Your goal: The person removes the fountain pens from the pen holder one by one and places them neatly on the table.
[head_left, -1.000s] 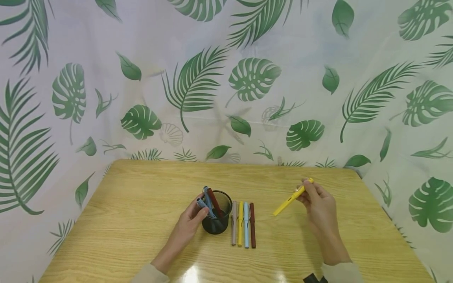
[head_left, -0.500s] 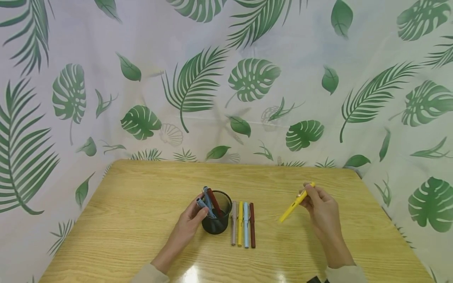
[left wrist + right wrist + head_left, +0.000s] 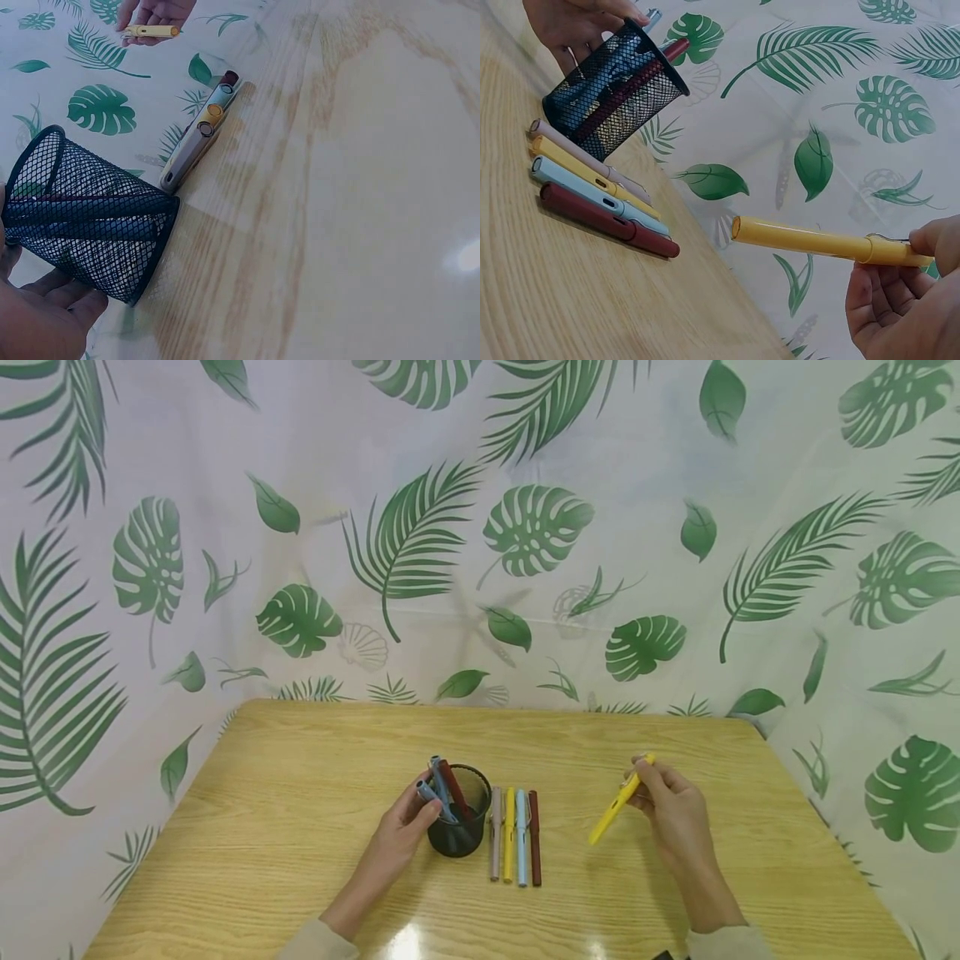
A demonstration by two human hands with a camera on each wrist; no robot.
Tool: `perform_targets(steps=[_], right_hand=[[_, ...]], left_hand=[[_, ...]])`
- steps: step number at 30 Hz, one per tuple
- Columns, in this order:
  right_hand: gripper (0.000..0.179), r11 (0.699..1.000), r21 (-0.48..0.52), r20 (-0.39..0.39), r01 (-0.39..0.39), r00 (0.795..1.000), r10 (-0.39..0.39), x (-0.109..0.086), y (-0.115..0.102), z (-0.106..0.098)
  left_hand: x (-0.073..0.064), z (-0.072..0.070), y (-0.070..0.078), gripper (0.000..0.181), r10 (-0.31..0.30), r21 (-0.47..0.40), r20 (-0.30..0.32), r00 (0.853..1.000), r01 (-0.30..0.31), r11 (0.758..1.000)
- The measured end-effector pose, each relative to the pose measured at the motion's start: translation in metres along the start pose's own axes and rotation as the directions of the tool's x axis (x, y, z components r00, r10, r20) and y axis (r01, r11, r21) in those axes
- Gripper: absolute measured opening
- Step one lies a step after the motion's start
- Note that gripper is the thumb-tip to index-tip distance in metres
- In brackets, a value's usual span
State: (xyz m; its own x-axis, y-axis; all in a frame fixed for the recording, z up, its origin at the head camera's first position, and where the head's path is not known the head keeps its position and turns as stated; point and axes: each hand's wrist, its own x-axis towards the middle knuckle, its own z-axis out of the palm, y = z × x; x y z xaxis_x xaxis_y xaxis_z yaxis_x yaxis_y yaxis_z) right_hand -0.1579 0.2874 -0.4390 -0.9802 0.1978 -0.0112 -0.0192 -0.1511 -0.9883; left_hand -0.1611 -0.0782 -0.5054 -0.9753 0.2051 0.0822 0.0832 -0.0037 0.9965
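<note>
While the left hand (image 3: 399,828) grips a mesh cup (image 3: 459,840) in the head view, the right hand (image 3: 677,812) pinches a yellow pen (image 3: 613,810) toward the table's right edge (image 3: 806,827). In the left wrist view, four pens (image 3: 214,112) lie beside the cup; the right wrist view shows the yellow pen's clip end clamped.

A pale sheet (image 3: 637,543) is hanging behind a wooden table (image 3: 300,777) and along both sides. Green leaves (image 3: 300,620) and faint shells (image 3: 363,646) are spreading across it. The table is showing yellowish grain, and two patches of light (image 3: 405,942) are gleaming on its near part.
</note>
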Motion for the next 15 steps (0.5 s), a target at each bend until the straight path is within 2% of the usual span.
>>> perform_targets(steps=[8,15], right_hand=[[0.037,0.996,-0.078,0.005,-0.03,1.0,0.031,0.001,0.008,0.002],[0.031,0.994,-0.09,0.008,-0.055,0.998,0.056,0.003,0.013,0.002]], left_hand=[[-0.001,0.0,0.0,0.056,0.002,0.001,-0.003,1.0,-0.002,1.0],[-0.001,0.0,0.0,0.056,0.005,0.0,-0.001,1.0,-0.005,1.0]])
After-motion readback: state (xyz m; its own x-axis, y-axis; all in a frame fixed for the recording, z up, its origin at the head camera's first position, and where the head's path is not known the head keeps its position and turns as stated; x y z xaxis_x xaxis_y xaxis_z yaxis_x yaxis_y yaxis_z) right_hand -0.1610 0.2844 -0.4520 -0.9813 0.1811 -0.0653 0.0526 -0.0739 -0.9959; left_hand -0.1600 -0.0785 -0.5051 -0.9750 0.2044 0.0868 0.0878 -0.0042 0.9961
